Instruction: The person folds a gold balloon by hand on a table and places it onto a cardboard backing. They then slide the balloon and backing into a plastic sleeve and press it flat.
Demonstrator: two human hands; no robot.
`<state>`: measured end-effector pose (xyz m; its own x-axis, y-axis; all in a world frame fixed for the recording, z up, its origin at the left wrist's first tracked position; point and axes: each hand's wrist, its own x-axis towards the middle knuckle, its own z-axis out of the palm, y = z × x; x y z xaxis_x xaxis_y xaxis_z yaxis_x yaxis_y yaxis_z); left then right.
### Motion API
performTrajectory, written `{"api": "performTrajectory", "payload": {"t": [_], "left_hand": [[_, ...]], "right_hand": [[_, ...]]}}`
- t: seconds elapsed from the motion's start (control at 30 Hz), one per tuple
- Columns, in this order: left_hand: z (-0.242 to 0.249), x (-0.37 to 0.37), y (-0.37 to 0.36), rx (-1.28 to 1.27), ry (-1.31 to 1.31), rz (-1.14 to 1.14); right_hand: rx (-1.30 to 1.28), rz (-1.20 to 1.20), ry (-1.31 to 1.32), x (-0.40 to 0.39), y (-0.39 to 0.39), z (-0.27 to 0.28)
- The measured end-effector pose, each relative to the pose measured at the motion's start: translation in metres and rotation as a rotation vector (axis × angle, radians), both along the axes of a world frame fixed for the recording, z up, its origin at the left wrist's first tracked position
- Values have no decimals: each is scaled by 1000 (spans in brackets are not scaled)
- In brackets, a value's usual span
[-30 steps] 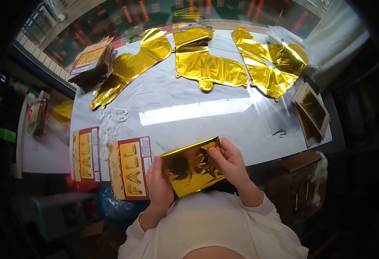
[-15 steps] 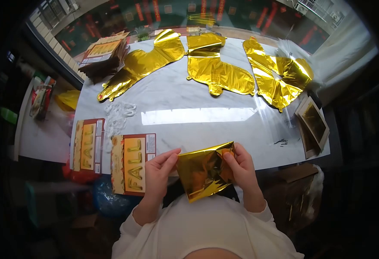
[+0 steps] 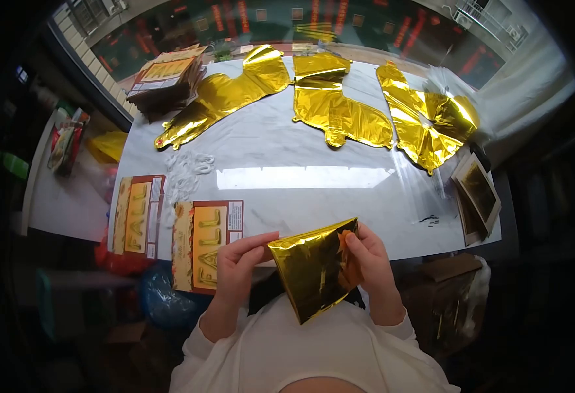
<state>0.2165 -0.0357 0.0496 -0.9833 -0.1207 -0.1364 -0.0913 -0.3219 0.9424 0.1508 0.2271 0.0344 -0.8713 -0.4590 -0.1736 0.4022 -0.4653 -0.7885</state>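
Observation:
A folded gold foil sheet (image 3: 313,268) hangs tilted over the front edge of the table. My right hand (image 3: 370,259) pinches its right side between thumb and fingers. My left hand (image 3: 243,262) is at the sheet's upper left corner, its fingers pressed together; whether they grip the corner is hard to make out. Just left of that hand lies a printed FALL card (image 3: 207,245), with a second FALL card (image 3: 137,216) beyond it. Three flat gold foil balloons lie along the back: left (image 3: 225,95), middle (image 3: 333,105) and right (image 3: 428,118).
On the marble-look table (image 3: 287,216), a stack of cards (image 3: 166,82) stands at the back left. White string (image 3: 186,173) lies near the FALL cards. At the right are small black pieces (image 3: 430,221) and framed-looking gold packets (image 3: 476,190). A blue bag (image 3: 169,301) is below the table.
The foil sheet has turned and its lower corner has dropped; its surface looks smoother. My left hand's fingers have shifted at the corner. The whole view has moved slightly.

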Motion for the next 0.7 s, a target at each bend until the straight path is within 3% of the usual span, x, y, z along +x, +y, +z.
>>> {"api": "performTrajectory", "payload": {"t": [0.1, 0.13, 0.2, 0.7], "left_hand": [[6, -2, -3, -128, 257, -18], [9, -2, -4, -128, 256, -18], [18, -3, -6, -383, 304, -31], [46, -8, 2, -782, 395, 60]], "right_hand": [[-105, 47, -137, 0, -1, -4], [-105, 47, -137, 0, -2, -5], [-131, 93, -194, 0, -2, -8], [-150, 109, -243, 2, -2, -10]]}}
